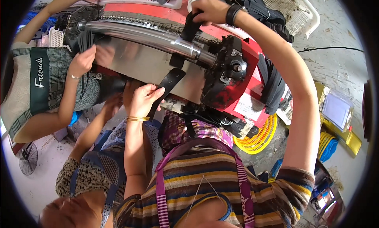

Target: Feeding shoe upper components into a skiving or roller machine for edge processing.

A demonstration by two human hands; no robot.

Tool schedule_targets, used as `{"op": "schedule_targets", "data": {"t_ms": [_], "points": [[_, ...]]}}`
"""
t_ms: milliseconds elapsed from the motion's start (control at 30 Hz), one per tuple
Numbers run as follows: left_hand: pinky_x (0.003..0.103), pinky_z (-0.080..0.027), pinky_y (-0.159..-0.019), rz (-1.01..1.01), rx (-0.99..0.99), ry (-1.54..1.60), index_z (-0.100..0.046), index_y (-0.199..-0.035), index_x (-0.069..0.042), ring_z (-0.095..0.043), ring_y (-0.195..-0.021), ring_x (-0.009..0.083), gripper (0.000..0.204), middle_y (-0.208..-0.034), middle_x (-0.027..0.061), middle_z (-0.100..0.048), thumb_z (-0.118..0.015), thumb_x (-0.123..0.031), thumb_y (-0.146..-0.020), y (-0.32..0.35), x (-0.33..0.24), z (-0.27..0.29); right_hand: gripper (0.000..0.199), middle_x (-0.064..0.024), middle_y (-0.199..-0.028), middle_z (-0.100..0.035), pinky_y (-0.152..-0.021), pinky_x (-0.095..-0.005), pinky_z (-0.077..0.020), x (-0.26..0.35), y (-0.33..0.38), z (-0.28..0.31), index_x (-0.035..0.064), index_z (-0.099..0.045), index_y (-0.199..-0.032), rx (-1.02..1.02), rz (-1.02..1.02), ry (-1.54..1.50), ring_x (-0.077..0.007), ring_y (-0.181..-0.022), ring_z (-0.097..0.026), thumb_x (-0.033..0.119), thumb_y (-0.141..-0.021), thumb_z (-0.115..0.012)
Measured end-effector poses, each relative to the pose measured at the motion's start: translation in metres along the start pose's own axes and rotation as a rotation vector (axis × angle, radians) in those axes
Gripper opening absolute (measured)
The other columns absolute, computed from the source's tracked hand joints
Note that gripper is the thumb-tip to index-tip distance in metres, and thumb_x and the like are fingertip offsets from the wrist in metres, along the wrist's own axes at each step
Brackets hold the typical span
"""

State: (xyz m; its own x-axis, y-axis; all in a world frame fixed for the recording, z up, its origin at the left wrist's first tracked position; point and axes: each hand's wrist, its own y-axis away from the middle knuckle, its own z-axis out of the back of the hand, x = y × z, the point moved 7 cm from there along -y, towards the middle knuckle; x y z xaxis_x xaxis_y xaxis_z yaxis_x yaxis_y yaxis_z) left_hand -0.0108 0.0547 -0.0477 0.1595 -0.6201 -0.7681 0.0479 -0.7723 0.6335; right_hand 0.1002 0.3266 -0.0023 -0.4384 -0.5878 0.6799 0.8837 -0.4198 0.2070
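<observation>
A black strap [170, 81] runs over the shiny steel roller [146, 35] of a red machine [252, 76]. My left hand [143, 98], with gold bangles on the wrist, pinches the strap's lower end in front of the steel front panel [136, 66]. My right hand [211, 10], with a black wristband, grips the strap's upper end [191, 25] behind the roller. The strap is pulled between both hands.
A co-worker's hand [82, 61] presses black straps at the roller's left end; another person's hand [113, 103] reaches under the panel. White baskets [294, 10] stand behind, a yellow basket [258, 138] and a bundle of black straps [273, 85] at the right, a fan [27, 159] on the floor.
</observation>
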Motion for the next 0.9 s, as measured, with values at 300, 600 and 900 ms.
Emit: {"op": "schedule_targets", "data": {"t_ms": [300,600,900], "points": [[0.02,-0.042,-0.04,-0.048,-0.087,0.076,-0.056,-0.088,0.003,-0.053,-0.045,0.0093,0.021,-0.063,0.0064,-0.058,-0.054,-0.017,-0.087,-0.012,-0.013,-0.018,0.01,-0.0106,-0.074,-0.06,-0.059,-0.032,-0.0479,-0.006,0.008,0.04,0.003,-0.057,-0.084,-0.318,0.12,0.585,-0.024,-0.067,-0.062,0.006,-0.075,-0.053],[0.017,-0.039,-0.04,-0.129,-0.274,-0.25,-0.056,-0.087,0.003,-0.051,-0.044,0.007,0.018,-0.063,0.0043,-0.057,-0.052,-0.015,-0.088,0.008,-0.036,-0.012,0.021,-0.0113,-0.072,-0.061,-0.06,-0.0333,-0.0482,0.021,0.008,-0.037,0.0025,-0.057,-0.08,0.076,0.095,0.166,-0.0215,-0.064,-0.062,0.018,-0.07,-0.067],[0.031,-0.046,-0.056,-0.049,0.567,-0.862,-0.063,-0.08,-0.004,-0.061,-0.056,0.0209,0.02,-0.061,0.0094,-0.061,-0.055,-0.022,-0.078,0.055,0.037,-0.125,0.022,-0.0204,-0.068,-0.058,-0.059,-0.0428,-0.0453,0.087,0.102,0.055,0.0008,-0.05,-0.089,-0.439,0.138,0.414,-0.0363,-0.069,-0.058,0.007,-0.07,-0.059]]}}
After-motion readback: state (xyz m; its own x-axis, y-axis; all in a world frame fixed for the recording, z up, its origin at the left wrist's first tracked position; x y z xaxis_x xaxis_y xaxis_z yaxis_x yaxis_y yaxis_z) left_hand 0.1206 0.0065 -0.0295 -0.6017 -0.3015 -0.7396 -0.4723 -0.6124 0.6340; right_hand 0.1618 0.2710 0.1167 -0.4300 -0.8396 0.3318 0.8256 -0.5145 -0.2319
